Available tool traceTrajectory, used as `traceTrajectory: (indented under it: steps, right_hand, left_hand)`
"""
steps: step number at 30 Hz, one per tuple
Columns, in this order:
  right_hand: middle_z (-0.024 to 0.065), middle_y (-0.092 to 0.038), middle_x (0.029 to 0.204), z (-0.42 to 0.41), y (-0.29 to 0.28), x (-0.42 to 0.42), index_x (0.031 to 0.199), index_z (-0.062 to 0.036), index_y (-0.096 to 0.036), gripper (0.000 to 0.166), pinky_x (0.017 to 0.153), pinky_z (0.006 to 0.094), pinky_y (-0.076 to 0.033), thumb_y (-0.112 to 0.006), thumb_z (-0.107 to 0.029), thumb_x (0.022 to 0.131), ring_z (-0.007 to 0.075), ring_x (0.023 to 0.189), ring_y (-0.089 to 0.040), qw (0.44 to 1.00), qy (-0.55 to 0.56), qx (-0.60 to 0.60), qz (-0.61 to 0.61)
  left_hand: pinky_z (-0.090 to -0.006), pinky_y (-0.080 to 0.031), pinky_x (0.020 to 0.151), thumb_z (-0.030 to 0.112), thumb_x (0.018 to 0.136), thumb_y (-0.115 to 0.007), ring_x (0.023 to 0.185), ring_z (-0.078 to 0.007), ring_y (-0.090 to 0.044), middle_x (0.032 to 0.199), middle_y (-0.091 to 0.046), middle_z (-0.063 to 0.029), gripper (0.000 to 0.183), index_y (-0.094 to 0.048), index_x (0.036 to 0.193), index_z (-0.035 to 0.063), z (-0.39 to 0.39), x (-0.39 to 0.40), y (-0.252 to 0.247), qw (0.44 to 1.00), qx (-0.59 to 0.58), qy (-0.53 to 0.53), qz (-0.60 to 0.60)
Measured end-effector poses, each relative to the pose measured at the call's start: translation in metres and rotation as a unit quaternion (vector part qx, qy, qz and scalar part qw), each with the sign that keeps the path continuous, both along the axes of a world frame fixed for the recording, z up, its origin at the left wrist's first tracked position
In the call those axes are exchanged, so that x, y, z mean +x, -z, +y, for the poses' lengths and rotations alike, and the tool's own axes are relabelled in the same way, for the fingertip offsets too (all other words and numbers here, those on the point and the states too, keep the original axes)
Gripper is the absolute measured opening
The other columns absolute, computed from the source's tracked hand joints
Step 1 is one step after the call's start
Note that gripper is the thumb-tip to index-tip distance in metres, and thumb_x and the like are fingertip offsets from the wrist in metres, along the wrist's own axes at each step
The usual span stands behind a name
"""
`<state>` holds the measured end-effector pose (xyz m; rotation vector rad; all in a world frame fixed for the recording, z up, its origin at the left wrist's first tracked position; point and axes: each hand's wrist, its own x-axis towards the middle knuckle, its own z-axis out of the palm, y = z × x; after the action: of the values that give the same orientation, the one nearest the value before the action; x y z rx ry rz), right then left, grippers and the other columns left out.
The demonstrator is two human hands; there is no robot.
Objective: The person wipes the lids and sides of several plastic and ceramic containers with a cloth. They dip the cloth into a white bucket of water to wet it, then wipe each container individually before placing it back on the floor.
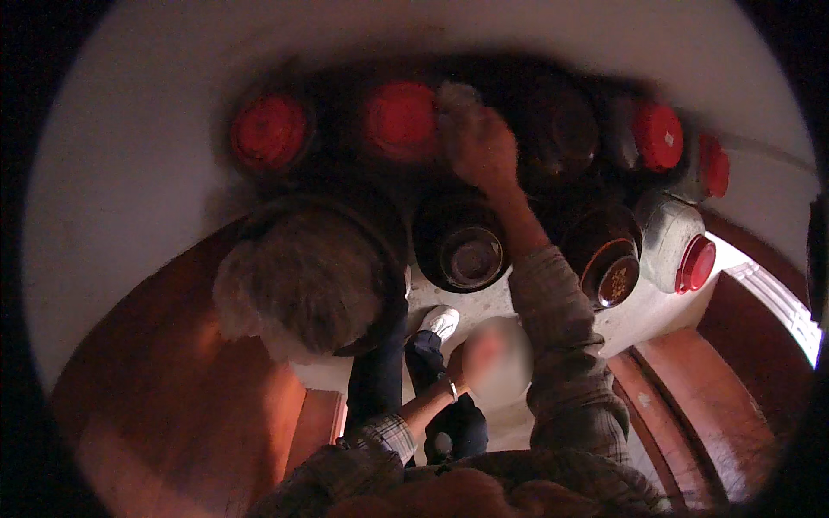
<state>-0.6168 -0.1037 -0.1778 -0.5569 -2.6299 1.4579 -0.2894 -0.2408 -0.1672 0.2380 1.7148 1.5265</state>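
My right hand [482,146] reaches to the back row of jars and grips a crumpled pale cloth [458,97]. The cloth lies against the right side of a round red lid [401,121] on a dark jar. Lower down, near my legs, my left hand [476,362] wears a band at the wrist. A blurred oval patch covers most of that hand, so what it may hold is hidden. Below my right forearm stands a dark jar with a round lid [474,258].
Another red lid [269,131] is at left. A large covered vessel [311,278] stands in front. To the right are a brown glazed jar [612,272], a translucent jar with a red cap [670,243] and a red-lidded jar [659,136]. Wooden panels [194,401] flank the floor.
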Motion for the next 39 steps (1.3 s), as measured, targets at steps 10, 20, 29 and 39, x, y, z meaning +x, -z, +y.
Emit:
traceTrajectory:
  steps: [10,20,29,39]
  right_hand:
    - [0.0191,-0.054,0.121,-0.081,0.008,-0.157,0.128,-0.0042,-0.048,0.052,0.096,0.0480,-0.041,-0.058,-0.035,0.088,0.0345,0.112,-0.049,0.911,-0.185,0.370,-0.002]
    - [0.0187,-0.064,0.109,-0.101,-0.073,-0.111,0.115,-0.0039,-0.059,0.037,0.087,0.0413,-0.049,-0.057,-0.019,0.080,0.0363,0.098,-0.062,0.947,-0.226,-0.041,0.225]
    - [0.0178,-0.064,0.109,0.010,-0.023,-0.102,0.118,-0.0109,-0.062,0.040,0.088,0.0450,-0.048,-0.057,-0.026,0.081,0.0384,0.102,-0.060,0.908,-0.300,0.285,-0.070]
    - [0.0098,-0.069,0.095,-0.082,-0.010,-0.113,0.098,-0.0158,-0.071,0.029,0.077,0.0497,-0.051,-0.063,-0.032,0.075,0.0316,0.087,-0.067,0.798,-0.332,0.502,-0.028]
  left_hand:
    - [-0.0357,-0.050,0.079,0.018,0.091,-0.054,0.090,-0.0229,-0.060,0.100,-0.061,-0.0090,0.027,-0.054,0.115,0.0054,0.023,-0.021,-0.003,0.997,0.041,-0.070,0.008]
    - [-0.0380,-0.050,0.075,0.020,0.089,-0.058,0.087,-0.0302,-0.063,0.096,-0.064,-0.0154,0.027,-0.056,0.112,0.0058,0.008,-0.051,-0.021,0.989,0.035,-0.101,-0.105]
    - [-0.0369,-0.052,0.073,0.023,0.089,-0.061,0.084,-0.0271,-0.066,0.092,-0.067,-0.0120,0.025,-0.058,0.108,0.0058,0.002,-0.067,-0.036,0.991,-0.007,-0.112,-0.066]
    - [-0.0368,-0.051,0.074,0.022,0.090,-0.061,0.083,-0.0279,-0.064,0.091,-0.066,-0.0116,0.024,-0.058,0.108,0.0062,0.005,-0.066,-0.041,0.993,-0.012,-0.090,-0.074]
